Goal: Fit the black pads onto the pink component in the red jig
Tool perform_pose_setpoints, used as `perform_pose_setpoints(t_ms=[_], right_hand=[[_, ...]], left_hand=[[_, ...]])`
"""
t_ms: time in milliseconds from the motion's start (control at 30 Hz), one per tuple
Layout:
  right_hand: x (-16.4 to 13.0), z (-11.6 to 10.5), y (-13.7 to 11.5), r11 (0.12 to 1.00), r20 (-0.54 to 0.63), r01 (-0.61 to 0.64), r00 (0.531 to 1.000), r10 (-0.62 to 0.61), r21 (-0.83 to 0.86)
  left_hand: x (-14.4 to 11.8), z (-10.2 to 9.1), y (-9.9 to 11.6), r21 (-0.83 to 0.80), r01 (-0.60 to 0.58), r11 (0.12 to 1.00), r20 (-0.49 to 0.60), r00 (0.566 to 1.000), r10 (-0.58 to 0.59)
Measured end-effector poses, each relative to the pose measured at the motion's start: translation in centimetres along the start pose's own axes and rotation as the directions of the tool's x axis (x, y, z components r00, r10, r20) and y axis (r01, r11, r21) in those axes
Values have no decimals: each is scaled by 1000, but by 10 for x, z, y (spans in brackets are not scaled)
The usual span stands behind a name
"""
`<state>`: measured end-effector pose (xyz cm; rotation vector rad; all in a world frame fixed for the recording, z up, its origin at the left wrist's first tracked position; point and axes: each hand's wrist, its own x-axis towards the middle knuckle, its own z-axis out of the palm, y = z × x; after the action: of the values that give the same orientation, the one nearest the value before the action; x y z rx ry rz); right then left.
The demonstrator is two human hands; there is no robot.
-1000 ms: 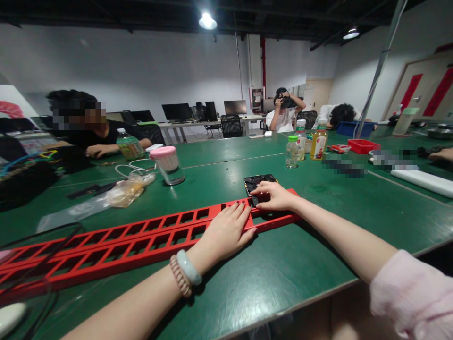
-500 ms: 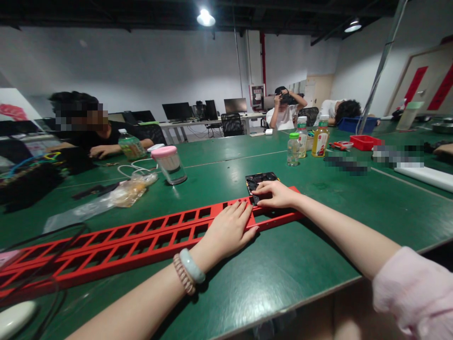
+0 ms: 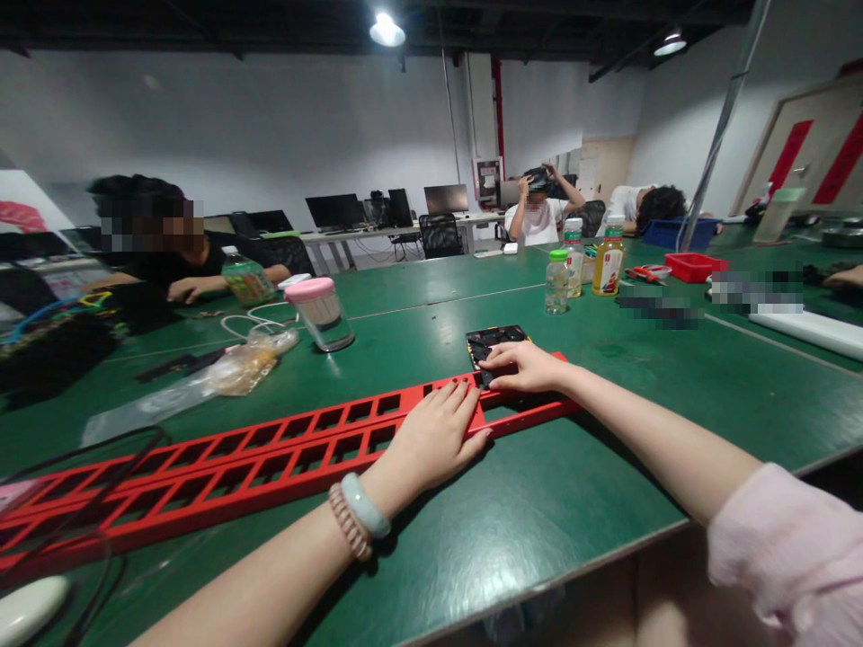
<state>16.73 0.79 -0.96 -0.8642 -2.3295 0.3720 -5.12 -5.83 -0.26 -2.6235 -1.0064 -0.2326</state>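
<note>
A long red slotted frame (image 3: pixel 202 518) with two rows of square openings lies across the green table. My left hand (image 3: pixel 431 422) rests flat on its right part, palm down, fingers stretched out. At the frame's right end, my right hand (image 3: pixel 522 367) has its thumb and fingers bent together in a pinch, beside a black case (image 3: pixel 499 336) holding small dark parts. The fingertips are over the case's near edge, by a dark piece. Whatever they pinch is too small or hidden to name. The right palm is close above the frame's end.
Behind the frame stand a pink-lidded jar (image 3: pixel 322 314) and a plastic bag (image 3: pixel 235 370). Several bottles, including a green-capped one (image 3: pixel 556 283), and a red tray (image 3: pixel 694 267) are farther back. A dark cable crosses the frame's left end. Other people sit around the table.
The view has shifted slightly. Both my hands keep their places on the frame and at the case. Across the table, a person's hands have shifted at their headgear.
</note>
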Motion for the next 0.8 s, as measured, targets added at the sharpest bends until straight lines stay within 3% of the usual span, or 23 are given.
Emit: perform_pose_setpoints(t_ms=[433,633,800], right_hand=[[0,-4,-10,989,66,27,998,-18,-143],[1,-5,-22,950,117,98,991,-66,-295],[2,-3,-29,915,178,101,984,-32,-391]], left_hand=[[-1,1,0,-5,3,1000,6,1000,-3],[-1,1,1,-5,5,1000,-1,1000,-5],[0,0,2,-1,3,1000,-3,1000,-3]])
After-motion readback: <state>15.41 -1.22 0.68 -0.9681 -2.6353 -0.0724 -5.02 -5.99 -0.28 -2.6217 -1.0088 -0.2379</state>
